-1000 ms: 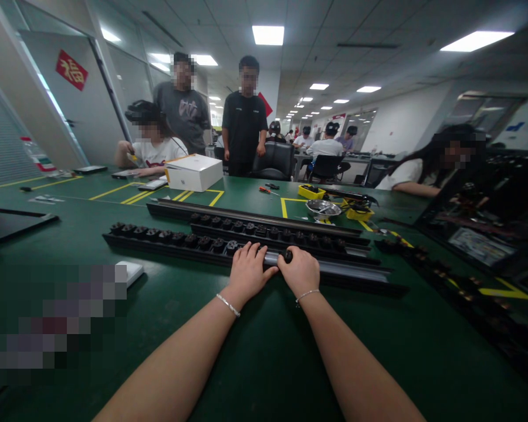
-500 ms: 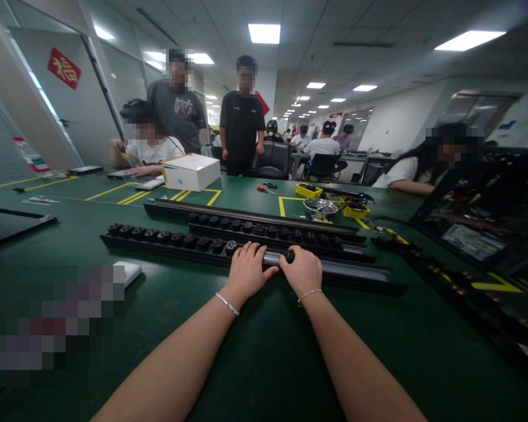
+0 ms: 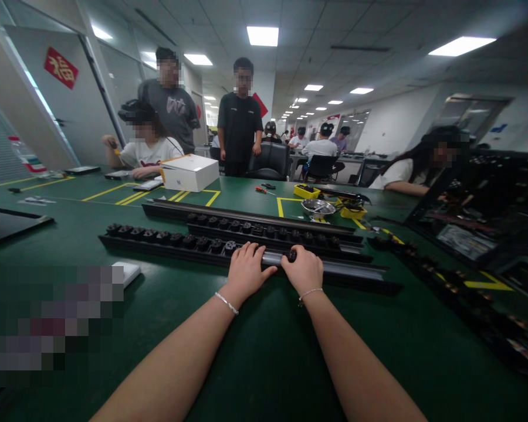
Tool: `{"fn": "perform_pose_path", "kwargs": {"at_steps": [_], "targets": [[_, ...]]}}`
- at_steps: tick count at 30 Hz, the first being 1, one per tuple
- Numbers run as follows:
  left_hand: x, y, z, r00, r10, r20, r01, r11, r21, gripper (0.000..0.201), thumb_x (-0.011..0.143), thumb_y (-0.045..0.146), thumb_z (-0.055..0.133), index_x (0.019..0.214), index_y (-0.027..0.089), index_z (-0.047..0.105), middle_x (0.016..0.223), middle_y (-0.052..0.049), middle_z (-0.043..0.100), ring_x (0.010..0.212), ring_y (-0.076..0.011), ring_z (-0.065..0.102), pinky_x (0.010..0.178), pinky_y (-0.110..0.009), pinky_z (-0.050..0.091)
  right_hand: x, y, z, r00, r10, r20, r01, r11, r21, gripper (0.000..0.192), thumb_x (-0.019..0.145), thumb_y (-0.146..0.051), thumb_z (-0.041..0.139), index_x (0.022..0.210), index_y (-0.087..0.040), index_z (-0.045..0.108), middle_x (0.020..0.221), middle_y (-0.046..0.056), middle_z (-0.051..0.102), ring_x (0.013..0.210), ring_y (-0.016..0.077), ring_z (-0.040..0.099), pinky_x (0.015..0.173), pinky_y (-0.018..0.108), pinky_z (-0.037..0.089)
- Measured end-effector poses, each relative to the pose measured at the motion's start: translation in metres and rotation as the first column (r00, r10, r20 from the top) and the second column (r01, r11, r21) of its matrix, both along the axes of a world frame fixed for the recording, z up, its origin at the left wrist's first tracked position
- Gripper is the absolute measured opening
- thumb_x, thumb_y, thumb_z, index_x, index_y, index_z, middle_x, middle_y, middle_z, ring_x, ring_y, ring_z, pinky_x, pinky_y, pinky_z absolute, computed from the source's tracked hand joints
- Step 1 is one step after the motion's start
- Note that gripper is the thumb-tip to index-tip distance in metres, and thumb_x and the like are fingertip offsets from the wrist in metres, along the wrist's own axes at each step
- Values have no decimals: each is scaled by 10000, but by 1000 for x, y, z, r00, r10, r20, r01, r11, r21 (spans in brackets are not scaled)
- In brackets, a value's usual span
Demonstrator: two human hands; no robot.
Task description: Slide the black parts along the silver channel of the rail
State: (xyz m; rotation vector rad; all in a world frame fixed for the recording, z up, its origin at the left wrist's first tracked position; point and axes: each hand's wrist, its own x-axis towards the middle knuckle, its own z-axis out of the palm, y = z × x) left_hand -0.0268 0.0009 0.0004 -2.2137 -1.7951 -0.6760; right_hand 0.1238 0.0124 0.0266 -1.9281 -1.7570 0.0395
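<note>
A long black channel rail [image 3: 361, 278] lies across the green table in front of me, with a row of small black round socket-like modules [image 3: 176, 239] seated along its left part. My left hand [image 3: 247, 268] rests over the rail at the end of that row. Its fingers curl over the top and its thumb lies along the near side. Just right of it, across a short bare grey stretch, my right hand [image 3: 305, 271] is closed round a black socket-like module [image 3: 292, 256] at the rail. Much of this piece is hidden by the fingers.
Behind lies a second module-filled rail [image 3: 286, 234], then another long black rail [image 3: 246, 215]. Farther back are a metal bowl [image 3: 318, 207], yellow bins [image 3: 307, 191], a screwdriver [image 3: 264, 190] and a white box [image 3: 190, 173]. Loose dark parts [image 3: 449, 281] line the right. Other people sit and stand beyond.
My hands keep nearly the same place on the rail; the right hand and its module sit very slightly farther right. The view shifts a little. The seated person at left has raised a hand.
</note>
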Motion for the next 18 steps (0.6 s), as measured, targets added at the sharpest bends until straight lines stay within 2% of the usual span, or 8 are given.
{"fn": "perform_pose_path", "kwargs": {"at_steps": [18], "targets": [[0, 0, 0, 1000, 1, -8, -1, 1000, 10, 586, 817, 581, 479, 1269, 208, 501, 1330, -91, 511, 1273, -274, 389, 1027, -417, 320, 12, 0, 2, 998, -53, 17, 53, 998, -42, 308, 756, -367, 476, 944, -178, 631, 991, 111, 655, 1046, 253, 525, 914, 426, 313]]}}
